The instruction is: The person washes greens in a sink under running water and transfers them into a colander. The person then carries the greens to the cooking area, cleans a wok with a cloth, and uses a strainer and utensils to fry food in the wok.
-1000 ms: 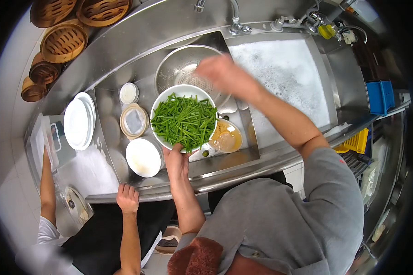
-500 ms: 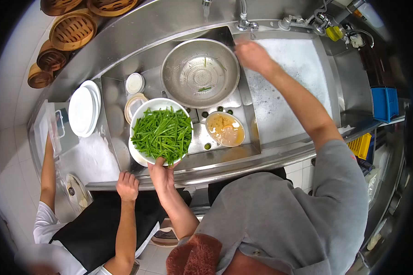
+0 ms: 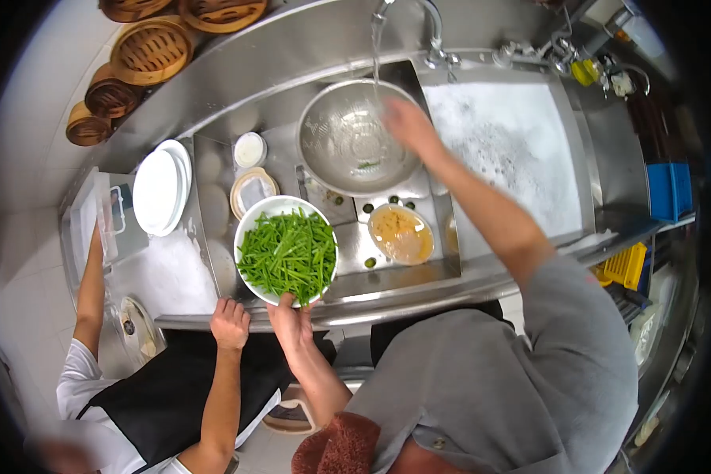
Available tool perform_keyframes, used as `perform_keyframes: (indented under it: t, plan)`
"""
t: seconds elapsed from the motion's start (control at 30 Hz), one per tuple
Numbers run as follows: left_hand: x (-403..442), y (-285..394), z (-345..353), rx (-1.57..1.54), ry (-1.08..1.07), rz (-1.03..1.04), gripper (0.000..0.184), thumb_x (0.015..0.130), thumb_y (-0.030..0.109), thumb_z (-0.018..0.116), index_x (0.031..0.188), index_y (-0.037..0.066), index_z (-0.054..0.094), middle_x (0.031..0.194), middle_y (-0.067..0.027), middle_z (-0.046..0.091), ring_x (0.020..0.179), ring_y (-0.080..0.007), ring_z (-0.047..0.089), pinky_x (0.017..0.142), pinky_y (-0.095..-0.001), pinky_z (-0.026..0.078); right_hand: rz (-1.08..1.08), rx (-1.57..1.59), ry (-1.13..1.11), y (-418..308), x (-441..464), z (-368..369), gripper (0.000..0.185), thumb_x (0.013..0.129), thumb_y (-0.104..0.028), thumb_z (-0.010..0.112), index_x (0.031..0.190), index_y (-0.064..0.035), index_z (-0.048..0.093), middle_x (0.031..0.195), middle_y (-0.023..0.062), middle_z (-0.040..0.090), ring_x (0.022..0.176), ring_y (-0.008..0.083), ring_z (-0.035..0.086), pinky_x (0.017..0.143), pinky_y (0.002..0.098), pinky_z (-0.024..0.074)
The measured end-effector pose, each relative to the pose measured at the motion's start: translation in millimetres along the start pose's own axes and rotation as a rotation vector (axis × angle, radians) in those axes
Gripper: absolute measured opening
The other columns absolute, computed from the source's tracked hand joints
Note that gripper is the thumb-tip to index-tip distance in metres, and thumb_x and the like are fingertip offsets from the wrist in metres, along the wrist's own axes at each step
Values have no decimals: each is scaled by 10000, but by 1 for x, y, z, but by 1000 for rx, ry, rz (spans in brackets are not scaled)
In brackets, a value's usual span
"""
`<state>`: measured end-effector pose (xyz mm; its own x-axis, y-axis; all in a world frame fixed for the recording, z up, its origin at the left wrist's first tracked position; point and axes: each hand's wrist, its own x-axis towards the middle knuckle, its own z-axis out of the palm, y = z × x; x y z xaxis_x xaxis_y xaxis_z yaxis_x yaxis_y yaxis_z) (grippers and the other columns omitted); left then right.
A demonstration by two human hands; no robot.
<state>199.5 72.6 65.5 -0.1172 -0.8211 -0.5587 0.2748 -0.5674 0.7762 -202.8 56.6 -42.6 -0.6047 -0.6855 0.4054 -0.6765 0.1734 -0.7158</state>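
My left hand (image 3: 291,319) grips the near rim of a white bowl (image 3: 248,278) heaped with cut green stalks (image 3: 287,254), thumb over the edge. The bowl is over the near left part of the sink. My right hand (image 3: 407,125), blurred by motion, is over the right side of a perforated metal colander (image 3: 320,150); its fingers cannot be made out clearly. Water (image 3: 376,59) runs from the faucet (image 3: 423,12) into the colander, where a few green bits lie. An oval dish of yellowish liquid (image 3: 401,235) rests below the colander.
A co-worker's hand (image 3: 230,324) rests on the sink's front edge, left of mine. Stacked white plates (image 3: 157,192), a lidded tub (image 3: 250,150) and a round container (image 3: 253,191) are at left. Bamboo steamers (image 3: 151,50) are at upper left. Foamy water (image 3: 505,158) fills the right basin.
Water now runs from the faucet. The bowl of greens has moved left and nearer the front edge, uncovering the colander. My right hand swung right, then back over the colander.
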Motion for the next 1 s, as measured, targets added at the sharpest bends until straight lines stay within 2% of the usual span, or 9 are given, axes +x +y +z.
perform_keyframes:
  t: [0.03, 0.07, 0.17, 0.27, 0.33, 0.43, 0.6, 0.8, 1.0]
  plan:
    - [-1, 2, 3, -9, 4, 4, 581, 766, -101, 394, 1337, -11, 339, 1231, -209, 495, 973, -337, 626, 614, -450, 630, 300, -37, -129, -31, -31, -27, 461, 822, -231, 639, 1201, 12, 540, 1029, 204, 633, 979, 326, 609, 831, 412, 482]
    - [3, 3, 2, -19, 0, 11, 581, 766, -101, 394, 1337, -11, 339, 1231, -209, 495, 973, -337, 626, 614, -450, 630, 322, -188, -73, -36, -63, -34, 567, 803, -253, 658, 1235, 71, 482, 1161, 288, 553, 1136, 369, 516, 935, 403, 434]
    - [6, 4, 3, 9, -26, 35, 552, 781, -91, 366, 1330, -60, 317, 1245, -255, 486, 998, -421, 606, 680, -548, 608, 559, -42, -9, -52, -108, -23, 640, 798, -199, 671, 1278, 116, 388, 1273, 368, 405, 1269, 428, 370, 1024, 443, 356]
    - [3, 13, 13, 55, -66, 30, 551, 780, -91, 373, 1328, -64, 318, 1237, -247, 496, 998, -416, 606, 684, -544, 609, 748, -209, 145, -39, -108, 9, 600, 782, -124, 661, 1226, 157, 370, 1132, 348, 512, 1062, 398, 569, 833, 435, 501]
    - [4, 14, 10, 57, -86, 43, 552, 779, -89, 377, 1327, -65, 319, 1230, -243, 503, 998, -413, 607, 683, -540, 610, 1078, 461, 130, -42, -95, 5, 532, 781, -88, 621, 1187, 162, 384, 989, 299, 587, 674, 336, 662, 507, 369, 531]
    - [2, 14, 12, 49, -103, 62, 553, 776, -87, 389, 1325, -65, 326, 1237, -237, 501, 1000, -404, 609, 686, -544, 607, 966, 471, 317, -68, -80, -9, 340, 776, -51, 557, 1074, 109, 514, 773, 186, 630, 411, 208, 553, 318, 313, 411]
    - [-6, 22, 7, 71, -72, -6, 551, 777, -83, 422, 1318, 6, 363, 1225, -187, 511, 989, -337, 619, 651, -498, 610, 870, 545, 85, -69, -18, -48, 307, 727, -12, 513, 994, 134, 549, 592, 154, 601, 443, 204, 606, 374, 313, 483]
    - [-10, 22, -1, 42, -83, 11, 530, 778, -81, 422, 1300, -3, 379, 1203, -181, 527, 948, -311, 636, 602, -448, 619, 644, 280, 27, -75, 30, -77, 381, 726, -29, 539, 1083, 104, 557, 623, 116, 607, 449, 191, 593, 376, 315, 478]
    - [-17, 27, -8, 36, -35, 32, 544, 773, -91, 410, 1309, -7, 373, 1206, -190, 524, 959, -319, 633, 611, -447, 623, 568, 445, 22, -37, 5, -66, 440, 732, -33, 561, 1165, 36, 526, 640, 66, 564, 448, 150, 531, 367, 300, 450]
